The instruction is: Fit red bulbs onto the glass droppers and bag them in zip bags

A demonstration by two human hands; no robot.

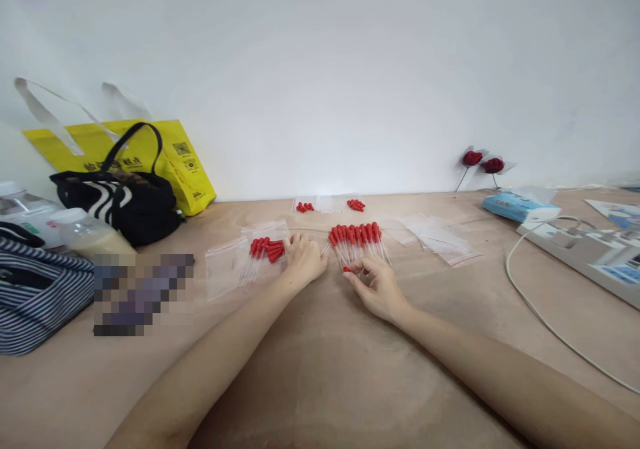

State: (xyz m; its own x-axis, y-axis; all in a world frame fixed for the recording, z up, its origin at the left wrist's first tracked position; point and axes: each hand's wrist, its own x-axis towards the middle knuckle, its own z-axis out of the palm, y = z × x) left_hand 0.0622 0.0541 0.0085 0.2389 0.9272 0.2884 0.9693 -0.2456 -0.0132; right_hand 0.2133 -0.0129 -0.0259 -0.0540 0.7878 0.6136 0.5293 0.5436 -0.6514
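Several red-capped droppers (355, 234) with thin clear stems lie fanned out on the wooden table. Just in front of them my right hand (376, 285) is closed, with a red cap (347, 269) at its thumb and fingertips. My left hand (304, 259) is further left, fingers bent down beside a second group of red-capped droppers (265, 247) lying on a clear plastic bag (225, 269). Whatever is under the left fingers is hidden. Two small red clusters in clear bags (333, 203) lie near the wall.
Clear bags (443, 239), a blue tissue pack (520, 205), a power strip (590, 255) and its white cable are on the right. At the left stand a yellow bag (193, 169), a black bag (120, 209), bottles and a striped bag (45, 295). Two dark red roses (493, 165) lean at the wall.
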